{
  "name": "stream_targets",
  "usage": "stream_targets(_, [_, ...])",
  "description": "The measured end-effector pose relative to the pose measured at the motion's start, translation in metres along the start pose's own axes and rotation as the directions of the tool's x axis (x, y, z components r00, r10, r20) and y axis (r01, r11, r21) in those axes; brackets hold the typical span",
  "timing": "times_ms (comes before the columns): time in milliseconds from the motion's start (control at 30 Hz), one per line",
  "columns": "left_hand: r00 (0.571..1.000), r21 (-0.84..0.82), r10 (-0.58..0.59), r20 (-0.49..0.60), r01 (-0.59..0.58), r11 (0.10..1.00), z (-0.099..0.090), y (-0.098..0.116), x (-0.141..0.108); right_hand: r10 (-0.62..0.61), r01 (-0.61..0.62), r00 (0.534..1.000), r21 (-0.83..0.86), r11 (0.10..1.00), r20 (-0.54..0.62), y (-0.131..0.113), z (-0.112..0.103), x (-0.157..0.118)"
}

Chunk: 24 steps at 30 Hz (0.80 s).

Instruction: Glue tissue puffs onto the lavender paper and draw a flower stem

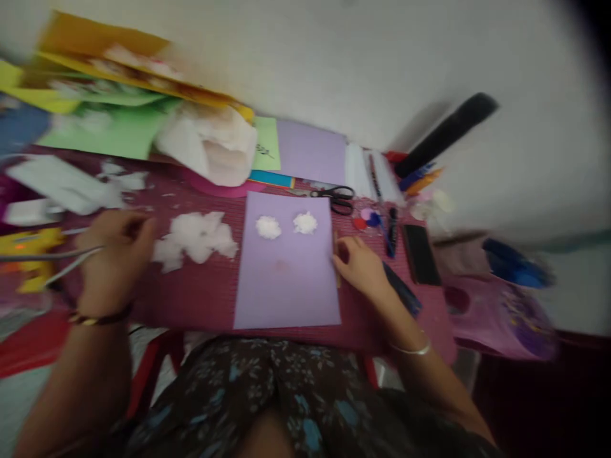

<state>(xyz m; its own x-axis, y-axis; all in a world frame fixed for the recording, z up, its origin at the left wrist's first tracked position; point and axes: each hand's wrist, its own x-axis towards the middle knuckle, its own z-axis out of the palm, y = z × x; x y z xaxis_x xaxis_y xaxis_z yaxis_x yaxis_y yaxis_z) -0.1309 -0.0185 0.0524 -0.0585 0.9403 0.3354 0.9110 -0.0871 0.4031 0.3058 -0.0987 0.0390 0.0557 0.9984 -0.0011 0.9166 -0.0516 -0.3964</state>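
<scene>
A sheet of purple paper (289,292) lies before me with two small mounds of white fluffy bits, a left mound (268,227) and a right mound (305,222). At the sheet's right edge, my right hand (360,264) has its thumb and fingertips closed on a thin brown stick (338,277). My left hand (114,245) hovers left of a pile of torn white tissue or cotton (198,238). Its fingers are curled and smeared by motion, so whether they hold anything is unclear. A pale cable (52,256) passes across that hand.
Black-handled scissors (338,198), coloured discs (366,218), a marker (392,232) and a dark phone-like slab (422,254) lie to the right. Behind are folded coloured papers (119,124) and a white bag (210,143). A yellow block (33,257) sits far left.
</scene>
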Motion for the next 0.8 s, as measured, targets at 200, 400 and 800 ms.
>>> stream_targets(200, [0.999,-0.066,0.0,-0.053,-0.003,0.998,-0.002,-0.023,0.0,0.113,-0.088,0.992,-0.368,0.926,0.047,0.006,0.008,0.007])
stream_targets(400, [0.996,-0.178,0.02,0.083,-0.005,0.984,-0.008,-0.031,-0.014,0.183,-0.143,0.981,-0.381,0.913,0.071,0.018,0.003,-0.005])
stream_targets(800, [1.0,-0.41,0.018,0.012,-0.012,0.912,0.003,-0.003,-0.013,0.349,-0.275,0.937,0.649,0.71,0.015,0.019,-0.015,-0.028])
